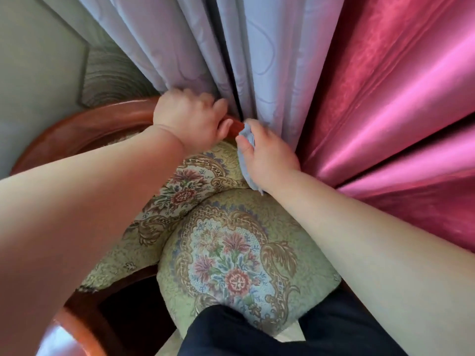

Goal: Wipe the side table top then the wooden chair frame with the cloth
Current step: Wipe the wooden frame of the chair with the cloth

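— What does your head camera see, looking down?

— My two bare arms reaching over an armchair. My left hand (191,119) is curled over the top rail of the wooden chair frame (84,129), fingers closed around the polished reddish wood where the lilac curtain (200,47) hangs against it. The knuckles press into the curtain folds.

— And the other hand?

— My right hand (270,155) is closed on the cloth (246,147), a pale blue one, bunched under my palm and thumb. A fold of it sticks up beside the rail, just next to my left thumb, and a tail of it hangs down past my wrist onto the upholstery. The cloth sits at the top of the backrest, against the end of the rail that shows between my hands.

— Is the cloth actually on the wood?

— Its upper edge touches or nearly touches the rail; I cannot tell which, because my fingers cover that spot.

— What else is around?

— The tapestry backrest (190,183) with a floral medallion, and below it the seat cushion (231,265) in the same pattern. The frame curves round to an armrest (72,327) at the lower left. To the right a shiny pink curtain (398,111) falls beside the lilac one. My knee, in dark trousers (244,332), rests on the front of the cushion.
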